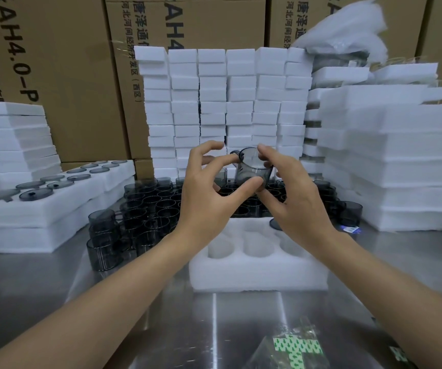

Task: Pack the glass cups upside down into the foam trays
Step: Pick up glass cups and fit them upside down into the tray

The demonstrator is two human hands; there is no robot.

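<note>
From my remote seat, the cup in hand [253, 169] is smoky grey, see-through and cylindrical, with smooth walls. It is held tilted in the air above the far edge of the foam tray [257, 272], touching no foam. The right hand [294, 198] pinches it, fingers over the top rim and thumb under the lower edge. The left hand [206, 193] only lays its thumb against that lower edge. Its other fingers arch loosely, clear of the glass.

The foam tray is a thick white block with a soft, grainy surface and round wells cut into it; three wells show in the near row, their white floors showing. It sits on the steel table [134, 302], which is brushed and reflective.

Just behind the tray stands a crowded cluster of loose cups [145, 206], rims up (a few are stacked at the left edge). At left, a packed tray [63, 198] lies on more foam, with dark round cup bases [33, 194] seated in its wells.

Further back rise a wall of small foam blocks [225, 102], taller foam stacks [400, 155] at right, and printed cardboard boxes [81, 75]. A clear bag with green-and-white print [294, 347] lies near me.
</note>
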